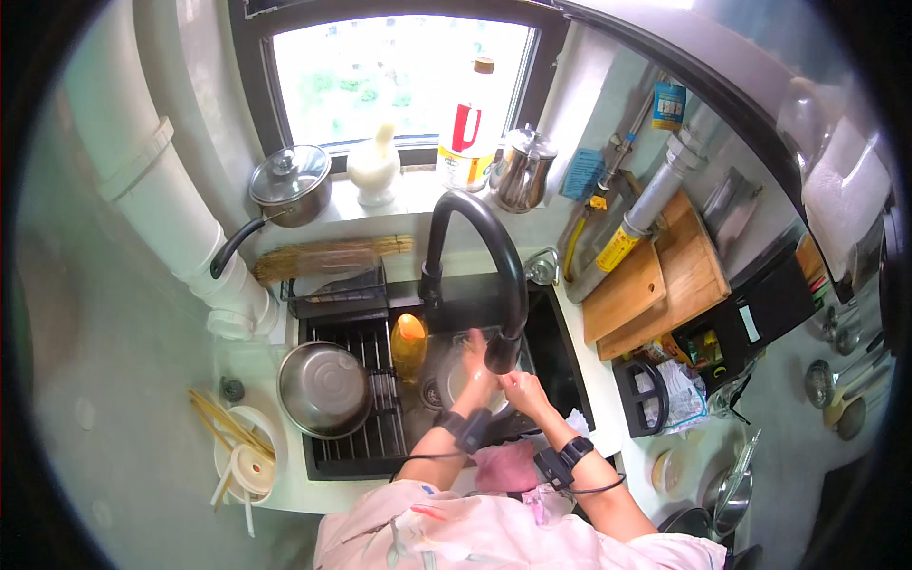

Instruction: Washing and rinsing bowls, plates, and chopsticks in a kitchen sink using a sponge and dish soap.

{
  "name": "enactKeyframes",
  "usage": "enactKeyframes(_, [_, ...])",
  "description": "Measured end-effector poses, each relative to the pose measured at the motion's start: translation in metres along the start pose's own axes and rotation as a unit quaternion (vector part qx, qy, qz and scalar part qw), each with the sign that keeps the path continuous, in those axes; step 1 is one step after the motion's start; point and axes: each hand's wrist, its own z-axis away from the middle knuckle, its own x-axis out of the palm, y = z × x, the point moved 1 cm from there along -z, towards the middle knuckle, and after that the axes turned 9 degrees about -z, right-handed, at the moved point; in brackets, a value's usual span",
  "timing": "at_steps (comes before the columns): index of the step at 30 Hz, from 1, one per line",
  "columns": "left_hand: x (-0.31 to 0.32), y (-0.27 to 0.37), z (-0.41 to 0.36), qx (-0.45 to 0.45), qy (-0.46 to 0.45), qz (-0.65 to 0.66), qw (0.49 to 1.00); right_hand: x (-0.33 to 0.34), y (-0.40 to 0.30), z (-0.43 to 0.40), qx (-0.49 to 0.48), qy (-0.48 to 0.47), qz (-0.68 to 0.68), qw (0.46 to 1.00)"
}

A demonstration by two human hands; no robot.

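Observation:
My left hand point(479, 360) is stretched out flat beneath the black gooseneck faucet point(516, 278), wet, and I see nothing in it. Close against its heel is my right hand point(526, 393), with its fingers curled; whether they hold anything is hidden. Under both hands a pale round bowl point(447, 374) lies in the black sink point(563, 349), partly covered by my hands and the spout. A yellow dish soap bottle point(409, 353) with an orange top stands left of the hands. Beside it, an overturned steel pot point(324, 388) rests on the drying rack point(388, 420).
A white container point(267, 427) with chopsticks stands at the left. On the windowsill are a lidded saucepan point(291, 185), a white jug point(374, 171), a large plastic bottle point(467, 149) and a steel kettle point(526, 171). Wooden cutting boards point(684, 271) lean at the right. A pink cloth point(506, 467) hangs in front.

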Motion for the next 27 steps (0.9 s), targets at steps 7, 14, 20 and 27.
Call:
enactKeyframes(7, [0.007, 0.028, 0.050, 0.037, -0.143, -0.083, 0.986, 0.029, 0.020, -0.028, -0.035, 0.053, -0.178, 0.982])
enactKeyframes(14, [0.001, 0.070, 0.071, 0.265, -0.016, -0.236, 0.935, 0.059, 0.048, -0.028, -0.129, 0.070, 0.172, 0.974])
enactKeyframes(20, [-0.012, 0.081, 0.083, 0.164, -0.087, -0.047, 0.981, 0.028, 0.041, 0.022, 0.118, 0.009, -0.348, 0.930])
enactKeyframes(27, [-0.055, 0.144, 0.125, 0.360, -0.051, -0.159, 0.918, 0.023, 0.064, 0.037, 0.101, -0.005, -0.142, 0.985])
